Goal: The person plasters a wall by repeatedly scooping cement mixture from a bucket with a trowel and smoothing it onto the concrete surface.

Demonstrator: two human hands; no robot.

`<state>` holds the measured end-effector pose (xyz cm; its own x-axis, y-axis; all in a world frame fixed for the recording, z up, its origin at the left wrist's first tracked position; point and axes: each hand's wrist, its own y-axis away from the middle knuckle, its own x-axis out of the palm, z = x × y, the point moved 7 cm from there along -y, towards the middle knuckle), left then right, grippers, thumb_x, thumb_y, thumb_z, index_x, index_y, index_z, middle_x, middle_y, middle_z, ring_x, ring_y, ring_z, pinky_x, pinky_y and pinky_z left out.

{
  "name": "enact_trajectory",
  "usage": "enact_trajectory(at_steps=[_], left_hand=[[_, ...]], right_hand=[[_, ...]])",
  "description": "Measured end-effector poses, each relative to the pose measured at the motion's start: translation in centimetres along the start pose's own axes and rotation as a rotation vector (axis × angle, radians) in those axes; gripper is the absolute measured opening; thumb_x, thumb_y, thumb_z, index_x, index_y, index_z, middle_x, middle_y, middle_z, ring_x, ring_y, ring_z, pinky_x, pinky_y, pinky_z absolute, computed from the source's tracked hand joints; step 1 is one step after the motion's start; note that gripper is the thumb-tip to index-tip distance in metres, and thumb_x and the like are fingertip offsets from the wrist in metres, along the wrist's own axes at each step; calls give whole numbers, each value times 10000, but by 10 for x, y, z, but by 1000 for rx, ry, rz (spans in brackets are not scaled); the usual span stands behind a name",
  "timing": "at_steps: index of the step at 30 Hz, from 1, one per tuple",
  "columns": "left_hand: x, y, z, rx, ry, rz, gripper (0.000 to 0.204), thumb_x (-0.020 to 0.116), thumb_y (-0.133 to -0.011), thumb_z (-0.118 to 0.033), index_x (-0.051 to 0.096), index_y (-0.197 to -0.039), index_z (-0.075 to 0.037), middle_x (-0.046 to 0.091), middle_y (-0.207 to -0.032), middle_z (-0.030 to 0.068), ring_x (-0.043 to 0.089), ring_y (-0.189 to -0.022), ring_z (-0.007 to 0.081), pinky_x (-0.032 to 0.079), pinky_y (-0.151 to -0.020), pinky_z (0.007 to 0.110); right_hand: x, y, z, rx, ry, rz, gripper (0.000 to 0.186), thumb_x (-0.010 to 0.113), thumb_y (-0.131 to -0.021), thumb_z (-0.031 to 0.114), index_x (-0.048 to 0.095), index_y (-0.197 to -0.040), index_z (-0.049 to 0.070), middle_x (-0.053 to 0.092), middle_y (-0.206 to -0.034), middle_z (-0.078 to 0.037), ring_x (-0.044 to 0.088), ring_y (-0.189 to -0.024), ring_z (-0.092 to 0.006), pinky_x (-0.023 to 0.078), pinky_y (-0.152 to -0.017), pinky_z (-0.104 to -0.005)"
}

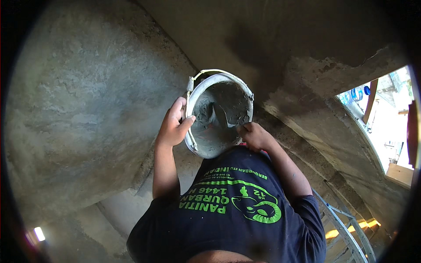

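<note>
A pale bucket coated with grey residue is tilted in front of my chest, its opening facing me. Grey wet mortar clings to the inside walls and bottom. My left hand grips the bucket's left rim, thumb over the edge and fingers round the outside. The bucket's handle arches over the far side of the rim. My right hand is closed at the near right rim on a trowel, whose mortar-smeared blade reaches into the bucket. The trowel's grip is mostly hidden by my fingers.
Rough grey plastered walls surround me on the left and ahead. At the right, a bright opening shows a blue-capped bottle and pieces of wood. A metal ladder stands at the lower right.
</note>
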<state>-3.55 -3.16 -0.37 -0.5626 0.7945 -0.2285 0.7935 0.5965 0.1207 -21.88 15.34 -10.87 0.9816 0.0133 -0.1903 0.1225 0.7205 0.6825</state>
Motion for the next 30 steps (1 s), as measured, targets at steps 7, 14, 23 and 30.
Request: enact_trajectory(at_steps=[7, 14, 23, 30], left_hand=[[9, -1, -13, 1, 37, 31, 307, 582, -934, 26, 451, -1212, 23, 595, -1026, 67, 555, -933, 88, 456, -816, 273], [7, 2, -14, 68, 36, -33, 305, 612, -933, 2, 475, -1205, -22, 581, -860, -16, 458, -730, 13, 357, -638, 204], [1, -5, 3, 88, 19, -25, 358, 619, -943, -19, 473, -1269, -6, 598, -1016, 30, 517, -896, 61, 426, -795, 233], [-2, -8, 4, 102, 70, -41, 343, 575, -921, 53, 461, -1241, 10, 660, -1073, 103, 607, -977, 115, 470, -879, 264]], right_hand=[[6, -18, -6, -61, -117, 161, 500, 523, -1051, 416, 681, -925, -41, 614, -604, -74, 606, -481, -177, 486, -466, -340], [5, -42, -46, -117, -487, 361, 403, 526, -1067, 347, 703, -999, -8, 645, -713, -72, 609, -524, -156, 491, -463, -303], [-26, 18, -53, -208, -729, 451, 300, 565, -1056, 271, 666, -1090, -8, 664, -764, -82, 585, -511, -131, 469, -449, -252], [-97, 113, -10, -741, -219, -408, 396, 746, -886, 109, 559, -1226, 34, 625, -954, -50, 566, -834, -156, 482, -777, -304]])
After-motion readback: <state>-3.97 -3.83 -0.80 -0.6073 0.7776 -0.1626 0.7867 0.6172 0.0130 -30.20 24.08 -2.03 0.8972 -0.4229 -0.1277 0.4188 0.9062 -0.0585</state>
